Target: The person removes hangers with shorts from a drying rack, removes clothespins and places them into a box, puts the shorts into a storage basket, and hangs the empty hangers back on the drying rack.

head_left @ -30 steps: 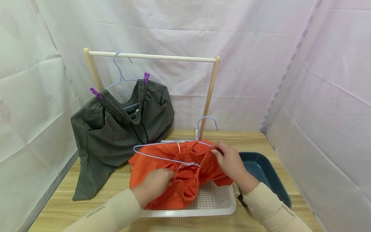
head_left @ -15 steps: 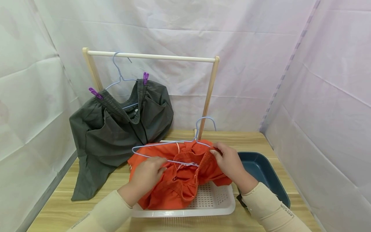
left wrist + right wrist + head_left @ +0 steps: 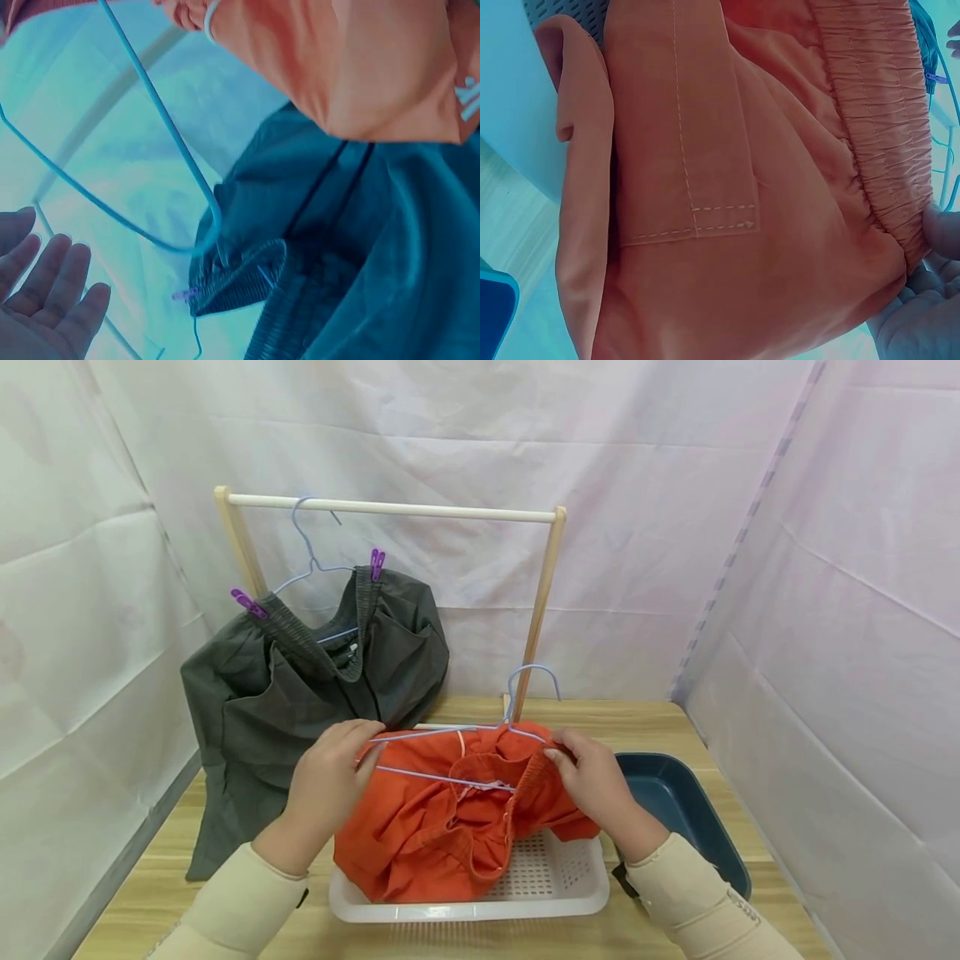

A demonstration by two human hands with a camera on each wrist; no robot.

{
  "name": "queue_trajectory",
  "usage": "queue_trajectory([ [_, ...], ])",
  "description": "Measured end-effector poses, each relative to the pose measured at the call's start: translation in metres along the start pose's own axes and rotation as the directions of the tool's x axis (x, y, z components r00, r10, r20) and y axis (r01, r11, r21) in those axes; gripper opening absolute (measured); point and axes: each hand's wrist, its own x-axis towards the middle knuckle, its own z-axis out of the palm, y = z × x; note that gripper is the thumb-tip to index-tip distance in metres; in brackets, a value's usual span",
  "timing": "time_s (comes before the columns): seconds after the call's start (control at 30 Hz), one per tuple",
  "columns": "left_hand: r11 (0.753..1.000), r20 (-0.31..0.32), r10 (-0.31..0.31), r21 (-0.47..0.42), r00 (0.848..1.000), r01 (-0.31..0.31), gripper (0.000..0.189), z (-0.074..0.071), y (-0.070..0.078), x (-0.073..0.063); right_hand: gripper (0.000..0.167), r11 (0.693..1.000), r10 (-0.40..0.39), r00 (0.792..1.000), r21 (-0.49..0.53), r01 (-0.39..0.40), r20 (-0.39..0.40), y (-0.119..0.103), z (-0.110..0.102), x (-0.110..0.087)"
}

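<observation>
Orange pants (image 3: 420,827) with a gathered elastic waistband (image 3: 877,120) lie bunched over a white perforated basket (image 3: 480,911). My right hand (image 3: 596,777) pinches the waistband at its right side, where the right end of a light blue wire hanger (image 3: 534,667) goes into the cloth. The hanger lies over the pants, its hook standing up at the back. My left hand (image 3: 330,785) is at the hanger's left end, overlapping it in the head view. In the left wrist view, its fingers (image 3: 56,281) are spread and hold nothing, apart from the hanger's bent corner (image 3: 210,232).
Grey pants (image 3: 315,693) hang on another blue hanger from a wooden rack (image 3: 390,508), held by purple clothespins (image 3: 377,564). A dark blue tray (image 3: 675,802) stands right of the basket. White cloth walls (image 3: 675,527) enclose the table at the back and sides.
My left hand has let go of the orange waistband and moved left and away from me to the hanger's left end. My right hand has kept its grip in place.
</observation>
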Motion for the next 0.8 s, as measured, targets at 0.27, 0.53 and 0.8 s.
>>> queue_trajectory([
  [0.27,0.999,0.067,-0.033,-0.001,0.997,0.033,0.034,-0.0083,-0.0097,0.0066,0.012,1.0,-0.005,1.0,0.006,0.005,-0.004,0.0002,-0.0003,-0.0019],
  [0.53,0.983,0.361,-0.176,0.02,0.916,0.181,0.04,-0.0099,-0.0097,0.0098,0.009,0.999,-0.054,0.998,0.008,0.054,-0.027,0.0015,0.0001,-0.0036],
  [0.8,0.981,0.404,-0.192,0.046,0.894,0.19,0.038,-0.0057,-0.0074,0.0089,0.011,0.997,-0.083,0.996,0.007,0.083,-0.027,0.0009,0.0004,-0.0034],
])
